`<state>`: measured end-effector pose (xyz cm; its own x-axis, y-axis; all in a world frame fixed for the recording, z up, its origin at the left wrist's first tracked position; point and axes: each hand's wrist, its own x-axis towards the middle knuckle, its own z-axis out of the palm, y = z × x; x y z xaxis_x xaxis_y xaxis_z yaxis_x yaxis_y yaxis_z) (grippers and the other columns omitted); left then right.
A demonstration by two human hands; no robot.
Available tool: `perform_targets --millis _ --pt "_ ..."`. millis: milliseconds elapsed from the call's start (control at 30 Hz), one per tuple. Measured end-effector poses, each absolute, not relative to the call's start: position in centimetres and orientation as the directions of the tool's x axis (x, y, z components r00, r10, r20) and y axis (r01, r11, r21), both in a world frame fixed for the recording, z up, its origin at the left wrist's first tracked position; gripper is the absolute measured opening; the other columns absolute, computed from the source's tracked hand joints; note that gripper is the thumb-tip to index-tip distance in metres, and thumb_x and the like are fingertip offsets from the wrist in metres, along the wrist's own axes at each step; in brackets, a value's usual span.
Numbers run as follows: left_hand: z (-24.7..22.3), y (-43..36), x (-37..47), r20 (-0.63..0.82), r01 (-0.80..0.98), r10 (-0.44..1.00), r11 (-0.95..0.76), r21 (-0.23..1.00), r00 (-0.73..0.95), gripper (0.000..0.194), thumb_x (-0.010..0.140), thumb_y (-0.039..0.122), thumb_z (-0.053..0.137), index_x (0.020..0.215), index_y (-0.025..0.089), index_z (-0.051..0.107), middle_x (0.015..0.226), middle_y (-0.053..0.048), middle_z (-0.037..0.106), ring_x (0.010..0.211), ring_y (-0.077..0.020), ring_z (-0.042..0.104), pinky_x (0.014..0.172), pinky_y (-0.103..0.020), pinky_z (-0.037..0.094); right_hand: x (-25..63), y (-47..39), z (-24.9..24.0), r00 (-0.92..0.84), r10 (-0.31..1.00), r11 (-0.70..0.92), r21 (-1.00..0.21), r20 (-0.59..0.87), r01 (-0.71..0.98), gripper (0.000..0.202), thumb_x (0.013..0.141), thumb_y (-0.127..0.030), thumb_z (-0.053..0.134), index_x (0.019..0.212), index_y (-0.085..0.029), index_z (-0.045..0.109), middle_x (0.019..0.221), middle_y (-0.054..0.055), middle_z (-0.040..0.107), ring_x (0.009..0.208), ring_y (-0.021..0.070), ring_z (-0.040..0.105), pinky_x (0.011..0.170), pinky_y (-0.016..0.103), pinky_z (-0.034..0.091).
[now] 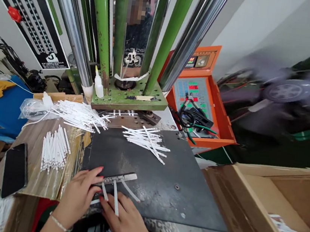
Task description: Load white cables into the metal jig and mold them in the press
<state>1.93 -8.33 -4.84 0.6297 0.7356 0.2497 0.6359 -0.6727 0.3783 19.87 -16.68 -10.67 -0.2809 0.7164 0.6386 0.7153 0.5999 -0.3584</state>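
Her left hand (79, 193) lies flat, fingers spread, touching a metal bar (117, 178) on the black plate (163, 185). The right hand (125, 221) pinches a white strip (115, 202) just below it.

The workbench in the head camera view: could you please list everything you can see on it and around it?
Metal bar: one, grey, near edge of mat, white strips hanging from it.
Black mat: one, centre of bench.
White strips: loose pile, far end of mat.
White strips in a bag: pile, left of press.
White sticks: bundle, on brown sheet at left.
Phone: one, black, far left.
Press: one, green base, steel columns.
Squeeze bottle: one, white, on press base.
Control box: one, orange, right of press.
Cardboard box: one, brown, right.
Left hand: on bar's left end.
Right hand: fingertips at the strips.
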Motion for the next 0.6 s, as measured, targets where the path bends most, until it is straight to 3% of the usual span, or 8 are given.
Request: perform_targets --millis 100,200,333,400,500,600 --pt "-3.6 -8.6 -0.7 0.231 0.649 0.759 -0.643 0.407 0.608 0.041 0.092 0.017 0.048 0.133 0.024 0.047 0.123 -0.006 0.065 0.112 -0.0171 0.063 0.095 -0.031 0.053 19.2 -16.1 -10.6 -0.342 0.687 0.638 -0.307 0.642 0.706 0.027 0.094 -0.01 0.042 0.109 -0.013 0.064 0.098 0.009 0.07 0.088 0.0221 0.061 0.071 0.034 0.053" --pt "-2.2 -9.6 -2.9 0.263 0.648 0.786 -0.613 0.452 0.56 0.034 0.091 0.013 0.048 0.121 0.025 0.059 0.113 -0.005 0.069 0.105 -0.0149 0.065 0.091 -0.024 0.054 19.7 -15.6 -10.0 -0.341 0.646 0.699 -0.35 0.683 0.623 0.023 0.095 -0.012 0.044 0.103 -0.015 0.066 0.088 0.007 0.07 0.08 0.0186 0.062 0.07 0.031 0.053" --pt "-1.8 -11.4 -2.9 0.213 0.518 0.744 -0.612 0.598 0.633 0.033 0.09 0.009 0.05 0.115 0.025 0.064 0.104 -0.005 0.07 0.095 -0.0134 0.068 0.083 -0.019 0.056 19.3 -15.3 -9.3 -0.147 0.722 0.687 -0.675 0.676 0.269 0.017 0.094 -0.01 0.048 0.096 -0.018 0.063 0.08 0.004 0.068 0.073 0.014 0.062 0.067 0.025 0.054" --pt "-2.9 -12.3 -1.8 0.219 0.41 0.718 -0.589 0.696 0.661 0.034 0.087 0.013 0.06 0.118 0.026 0.063 0.102 -0.005 0.071 0.09 -0.0137 0.069 0.078 -0.018 0.057 18.6 -15.2 -9.2 -0.045 0.777 0.628 -0.768 0.628 0.122 0.014 0.09 -0.008 0.054 0.088 -0.02 0.061 0.073 0.001 0.066 0.068 0.0119 0.062 0.065 0.022 0.054" --pt "-5.3 -13.3 -0.2 0.33 0.251 0.743 -0.55 0.796 0.582 0.034 0.084 0.011 0.065 0.114 0.026 0.065 0.101 -0.005 0.07 0.082 -0.0122 0.069 0.067 -0.015 0.058 18.1 -15.0 -9.2 -0.016 0.772 0.634 -0.767 0.636 0.1 0.015 0.089 -0.007 0.054 0.086 -0.021 0.059 0.07 0.0 0.065 0.067 0.0116 0.063 0.065 0.021 0.055" --pt "-6.8 -13.0 0.3 0.462 0.285 0.762 -0.616 0.735 0.455 0.026 0.084 0.006 0.062 0.104 0.021 0.069 0.098 -0.006 0.071 0.083 -0.0145 0.07 0.069 -0.019 0.059 19.4 -15.0 -9.3 -0.136 0.736 0.675 -0.705 0.663 0.217 0.02 0.09 -0.005 0.047 0.097 -0.019 0.061 0.084 0.005 0.07 0.082 0.0145 0.067 0.076 0.024 0.056"
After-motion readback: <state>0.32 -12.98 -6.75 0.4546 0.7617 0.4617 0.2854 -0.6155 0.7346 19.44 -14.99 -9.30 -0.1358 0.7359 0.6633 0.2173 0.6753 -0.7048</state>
